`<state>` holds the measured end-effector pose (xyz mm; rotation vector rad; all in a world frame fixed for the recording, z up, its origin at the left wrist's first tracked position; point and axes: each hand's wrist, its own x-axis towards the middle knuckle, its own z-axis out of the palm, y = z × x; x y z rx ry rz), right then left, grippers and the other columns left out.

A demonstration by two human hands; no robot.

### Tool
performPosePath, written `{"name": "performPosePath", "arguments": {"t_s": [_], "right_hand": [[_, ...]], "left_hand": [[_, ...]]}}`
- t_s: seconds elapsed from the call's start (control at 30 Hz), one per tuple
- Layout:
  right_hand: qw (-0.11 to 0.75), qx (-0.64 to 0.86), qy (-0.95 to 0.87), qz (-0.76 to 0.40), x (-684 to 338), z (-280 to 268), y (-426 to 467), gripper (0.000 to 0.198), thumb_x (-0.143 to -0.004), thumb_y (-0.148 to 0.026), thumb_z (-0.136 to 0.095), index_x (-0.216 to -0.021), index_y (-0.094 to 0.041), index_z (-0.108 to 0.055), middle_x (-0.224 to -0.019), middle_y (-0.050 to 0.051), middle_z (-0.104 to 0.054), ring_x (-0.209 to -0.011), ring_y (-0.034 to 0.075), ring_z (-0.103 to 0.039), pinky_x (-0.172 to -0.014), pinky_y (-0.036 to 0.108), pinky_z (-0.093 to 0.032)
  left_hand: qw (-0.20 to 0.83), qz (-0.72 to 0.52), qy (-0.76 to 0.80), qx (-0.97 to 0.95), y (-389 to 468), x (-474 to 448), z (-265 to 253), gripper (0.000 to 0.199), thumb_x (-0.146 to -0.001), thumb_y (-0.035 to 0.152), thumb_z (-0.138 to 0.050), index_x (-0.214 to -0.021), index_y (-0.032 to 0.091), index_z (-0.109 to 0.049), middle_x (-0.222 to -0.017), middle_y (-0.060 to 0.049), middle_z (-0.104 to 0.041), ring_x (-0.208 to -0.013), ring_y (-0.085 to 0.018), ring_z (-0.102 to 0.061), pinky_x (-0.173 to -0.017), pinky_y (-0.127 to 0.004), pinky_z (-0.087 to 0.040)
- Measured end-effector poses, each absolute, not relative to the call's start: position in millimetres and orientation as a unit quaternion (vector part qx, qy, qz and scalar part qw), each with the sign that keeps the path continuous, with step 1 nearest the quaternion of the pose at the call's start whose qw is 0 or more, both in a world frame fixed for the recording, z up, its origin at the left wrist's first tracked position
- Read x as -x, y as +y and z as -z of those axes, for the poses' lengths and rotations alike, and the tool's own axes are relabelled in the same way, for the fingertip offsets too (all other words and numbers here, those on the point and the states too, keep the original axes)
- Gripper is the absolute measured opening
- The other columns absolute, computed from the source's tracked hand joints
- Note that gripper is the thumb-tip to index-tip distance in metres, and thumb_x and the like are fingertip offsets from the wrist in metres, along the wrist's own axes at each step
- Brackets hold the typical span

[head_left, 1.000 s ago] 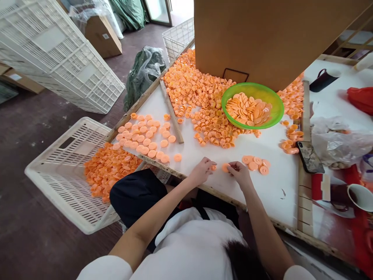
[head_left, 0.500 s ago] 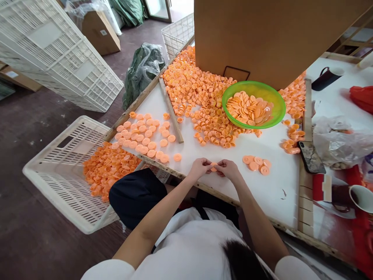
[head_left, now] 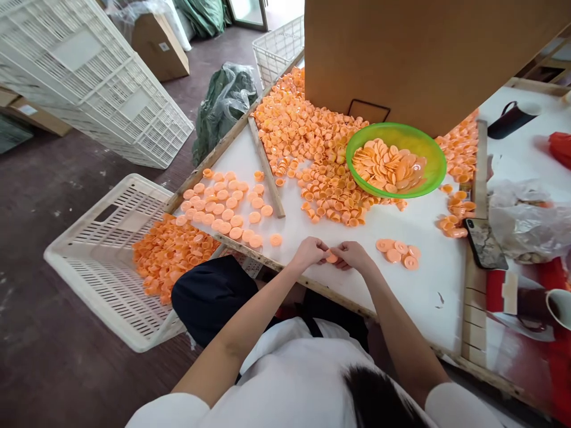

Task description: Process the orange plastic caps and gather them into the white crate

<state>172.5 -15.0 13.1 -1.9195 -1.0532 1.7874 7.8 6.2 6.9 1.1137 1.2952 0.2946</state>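
Near the table's front edge, my left hand [head_left: 310,252] and my right hand [head_left: 353,255] meet over one small orange plastic disc [head_left: 332,258]. Fingertips of both hands pinch it from either side. To the right of my hands lies a small group of orange discs [head_left: 394,255], some with a raised ring. On the left, many round orange pieces [head_left: 222,208] are spread out, with a single one [head_left: 275,239] closest to my left hand. Beyond my hands is a heap of small orange cups [head_left: 334,199].
A green bowl [head_left: 439,163] of flat orange discs stands on the cups, before a large cardboard box [head_left: 401,53]. A wooden strip [head_left: 267,169] divides the white table [head_left: 414,303]. A white crate [head_left: 89,255] of orange parts sits lower left. A phone [head_left: 485,242] lies right.
The view has shifted slightly. My hands stay together at the same spot, and the disc between the fingertips now shows a little more, with the fingers slightly rearranged.
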Motion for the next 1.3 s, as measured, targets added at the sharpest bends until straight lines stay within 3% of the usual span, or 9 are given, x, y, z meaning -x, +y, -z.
{"name": "performPosePath", "arguments": {"t_s": [0.17,0.33,0.53,0.63,0.7,0.8,0.97,1.13,1.3], "right_hand": [[0.124,0.698,-0.387,-0.590,-166.2,-14.6,-8.1,0.028,-0.065,-0.041,-0.073,-0.064,-0.018,-0.057,-0.053,0.007,-0.066,-0.045,0.019,-0.062,-0.042,0.027,-0.047],[0.172,0.643,-0.444,-0.600,-176.2,-20.4,-21.0,0.028,-0.065,-0.042,-0.072,-0.075,-0.019,-0.058,-0.064,0.004,-0.069,-0.055,0.015,-0.063,-0.048,0.023,-0.045],[0.143,0.706,-0.511,-0.470,-164.6,-16.4,-28.7,0.024,-0.062,-0.032,-0.072,-0.074,-0.021,-0.054,-0.064,-0.001,-0.065,-0.055,0.013,-0.057,-0.049,0.023,-0.037],[0.141,0.700,-0.535,-0.452,-161.1,-20.3,-32.1,0.026,-0.064,-0.037,-0.070,-0.079,-0.022,-0.055,-0.070,0.000,-0.066,-0.062,0.015,-0.059,-0.053,0.024,-0.038],[0.160,0.699,-0.544,-0.435,-171.4,-25.9,-36.6,0.030,-0.066,-0.041,-0.069,-0.085,-0.022,-0.055,-0.075,0.000,-0.066,-0.066,0.015,-0.059,-0.058,0.026,-0.040],[0.191,0.742,-0.552,-0.330,-208.0,-33.4,-42.8,0.032,-0.071,-0.043,-0.065,-0.094,-0.023,-0.057,-0.089,0.003,-0.065,-0.071,0.016,-0.059,-0.064,0.029,-0.041],[0.114,0.789,-0.586,-0.146,-269.6,-26.5,-45.6,0.035,-0.072,-0.027,-0.063,-0.106,-0.025,-0.060,-0.109,0.008,-0.060,-0.097,0.027,-0.052,-0.066,0.034,-0.040],[0.104,0.786,-0.595,-0.127,-275.6,-14.2,-43.8,0.027,-0.075,-0.023,-0.056,-0.101,-0.023,-0.064,-0.107,0.008,-0.060,-0.096,0.027,-0.051,-0.069,0.034,-0.042],[0.203,0.788,-0.558,-0.164,-271.3,-23.1,-44.0,0.028,-0.076,-0.036,-0.057,-0.099,-0.021,-0.064,-0.105,0.010,-0.060,-0.088,0.023,-0.056,-0.074,0.037,-0.045]], "left_hand": [[0.637,-0.116,0.572,-0.504,9.0,-8.6,-5.1,0.013,-0.065,0.017,-0.071,-0.073,0.012,-0.062,-0.059,-0.004,-0.064,-0.056,-0.017,-0.065,-0.054,-0.027,-0.055],[0.640,-0.115,0.569,-0.503,8.1,-5.4,-9.1,0.018,-0.064,0.022,-0.074,-0.075,0.012,-0.064,-0.063,-0.005,-0.066,-0.058,-0.016,-0.065,-0.055,-0.026,-0.055],[0.634,-0.118,0.573,-0.505,6.1,-11.4,-17.5,0.014,-0.067,0.019,-0.070,-0.075,0.012,-0.062,-0.062,-0.004,-0.066,-0.057,-0.015,-0.064,-0.055,-0.025,-0.053],[0.617,-0.115,0.568,-0.532,1.4,-8.9,-19.6,0.012,-0.071,0.020,-0.066,-0.080,0.013,-0.062,-0.064,-0.004,-0.065,-0.056,-0.014,-0.062,-0.054,-0.024,-0.052],[0.553,-0.121,0.576,-0.589,-3.5,5.2,-21.3,0.010,-0.074,0.021,-0.063,-0.082,0.015,-0.063,-0.067,-0.003,-0.065,-0.059,-0.014,-0.061,-0.057,-0.024,-0.051],[0.369,-0.120,0.634,-0.669,-8.1,44.8,-29.1,0.011,-0.077,0.018,-0.059,-0.084,0.018,-0.066,-0.083,-0.006,-0.066,-0.071,-0.015,-0.061,-0.068,-0.026,-0.050],[0.147,-0.144,0.685,-0.699,5.7,89.1,-49.5,0.028,-0.077,0.013,-0.057,-0.104,0.020,-0.064,-0.105,-0.011,-0.058,-0.087,-0.021,-0.061,-0.076,-0.031,-0.048],[0.188,-0.208,0.606,-0.745,34.1,44.6,-45.7,0.025,-0.082,0.021,-0.057,-0.107,0.020,-0.059,-0.104,-0.008,-0.056,-0.085,-0.019,-0.060,-0.075,-0.030,-0.048],[0.219,-0.212,0.567,-0.765,52.5,4.1,-28.6,0.025,-0.082,0.019,-0.056,-0.108,0.020,-0.059,-0.101,-0.007,-0.056,-0.083,-0.017,-0.058,-0.077,-0.030,-0.047]]}}
